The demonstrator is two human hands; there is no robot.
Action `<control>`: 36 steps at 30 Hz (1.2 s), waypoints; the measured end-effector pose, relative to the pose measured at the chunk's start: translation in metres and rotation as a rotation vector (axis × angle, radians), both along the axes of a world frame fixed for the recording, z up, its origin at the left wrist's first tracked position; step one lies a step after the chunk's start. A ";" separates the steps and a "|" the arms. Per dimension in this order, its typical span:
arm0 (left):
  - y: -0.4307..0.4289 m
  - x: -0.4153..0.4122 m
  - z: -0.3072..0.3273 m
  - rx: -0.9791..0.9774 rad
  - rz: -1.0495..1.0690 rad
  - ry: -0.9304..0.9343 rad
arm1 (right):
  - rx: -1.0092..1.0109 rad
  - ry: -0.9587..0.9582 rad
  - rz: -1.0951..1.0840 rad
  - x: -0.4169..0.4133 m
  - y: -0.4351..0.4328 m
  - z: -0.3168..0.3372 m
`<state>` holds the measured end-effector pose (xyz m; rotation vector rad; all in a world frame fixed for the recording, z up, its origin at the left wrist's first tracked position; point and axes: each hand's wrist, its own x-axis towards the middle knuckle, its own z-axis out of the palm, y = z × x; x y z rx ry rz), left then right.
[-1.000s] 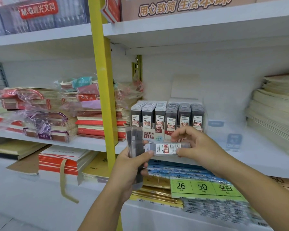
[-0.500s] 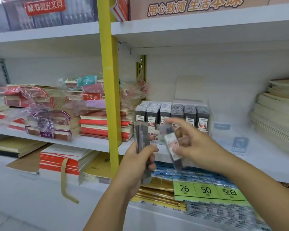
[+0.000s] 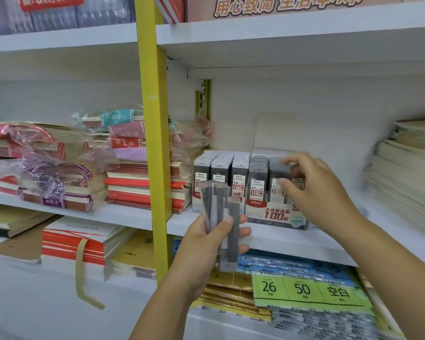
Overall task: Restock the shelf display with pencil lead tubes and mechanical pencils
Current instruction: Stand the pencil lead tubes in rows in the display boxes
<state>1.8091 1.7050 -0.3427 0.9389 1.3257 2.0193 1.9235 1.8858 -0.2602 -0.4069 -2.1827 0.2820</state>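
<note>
Pencil lead tubes (image 3: 220, 209), slim grey-and-clear plastic cases, fan out in the left hand (image 3: 206, 244) at frame centre. The right hand (image 3: 314, 192) pinches a single tube (image 3: 279, 174) over the printed cardboard display box (image 3: 275, 215), centre-right. Likely light, stiff, slick: best held by the flat long sides.

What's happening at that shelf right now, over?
Left hand grips spare tubes. Right hand pinches one tube at the display box, right-side rows. Nothing seen blocking.
</note>
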 end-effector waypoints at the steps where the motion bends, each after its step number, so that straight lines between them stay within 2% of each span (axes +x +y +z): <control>1: 0.000 0.000 0.000 0.004 -0.006 -0.001 | 0.078 -0.019 -0.076 -0.002 0.002 -0.001; 4: 0.001 0.001 0.000 0.011 -0.028 -0.003 | 0.296 -0.001 -0.227 -0.002 0.009 -0.001; 7: 0.001 0.003 0.000 0.022 -0.052 -0.020 | 0.332 -0.070 -0.326 0.001 0.010 0.000; 9: 0.000 0.005 0.000 0.030 -0.063 -0.022 | 0.334 -0.080 -0.317 0.001 0.005 0.000; 11: -0.001 0.008 0.001 0.029 -0.071 -0.015 | 0.249 -0.049 -0.151 0.003 -0.009 0.000; 13: -0.002 0.012 0.004 0.021 -0.078 -0.005 | 0.012 -0.095 0.138 0.005 -0.028 -0.002; 15: -0.003 0.015 0.005 0.019 -0.078 0.000 | -0.192 -0.198 0.335 0.004 -0.045 -0.010; 17: -0.005 0.016 0.005 0.015 -0.074 0.002 | -0.283 -0.234 0.406 0.004 -0.053 -0.021; 22: -0.012 0.018 0.004 -0.067 -0.095 -0.005 | -0.587 -0.084 0.560 0.012 -0.053 -0.022; 25: -0.018 0.013 0.003 -0.119 -0.067 -0.012 | -0.613 -0.056 0.613 0.018 -0.047 -0.020; 29: -0.025 0.006 0.003 -0.091 -0.011 -0.074 | -0.642 -0.005 0.537 0.021 -0.039 -0.022; 36: -0.022 0.005 0.005 -0.002 0.099 -0.038 | -0.658 -0.134 0.541 0.026 -0.040 -0.023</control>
